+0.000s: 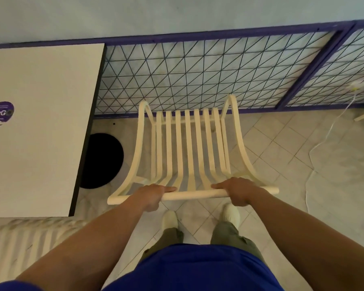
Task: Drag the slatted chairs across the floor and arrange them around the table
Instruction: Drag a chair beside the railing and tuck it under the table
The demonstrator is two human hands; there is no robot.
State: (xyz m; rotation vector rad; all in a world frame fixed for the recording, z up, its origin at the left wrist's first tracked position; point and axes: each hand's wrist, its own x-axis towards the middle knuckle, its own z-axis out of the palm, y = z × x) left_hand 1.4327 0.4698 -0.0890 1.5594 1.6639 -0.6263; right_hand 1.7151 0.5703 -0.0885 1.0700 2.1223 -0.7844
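Observation:
A cream slatted chair (189, 143) stands on the tiled floor straight in front of me, its seat pointing away toward a railing. My left hand (153, 195) and my right hand (237, 191) both grip its round top rail, one near each end. The white square table (40, 127) with a purple logo sticker lies to the left, its dark edge beside the chair. A second slatted chair (29, 244) shows at the lower left, pushed against the table's near side.
A purple-framed wire mesh railing (198, 76) runs across just beyond the chair. The table's round black base (101, 160) sits on the floor left of the chair. A white cable (328, 135) trails over the tiles at right. My feet (198, 219) are behind the chair.

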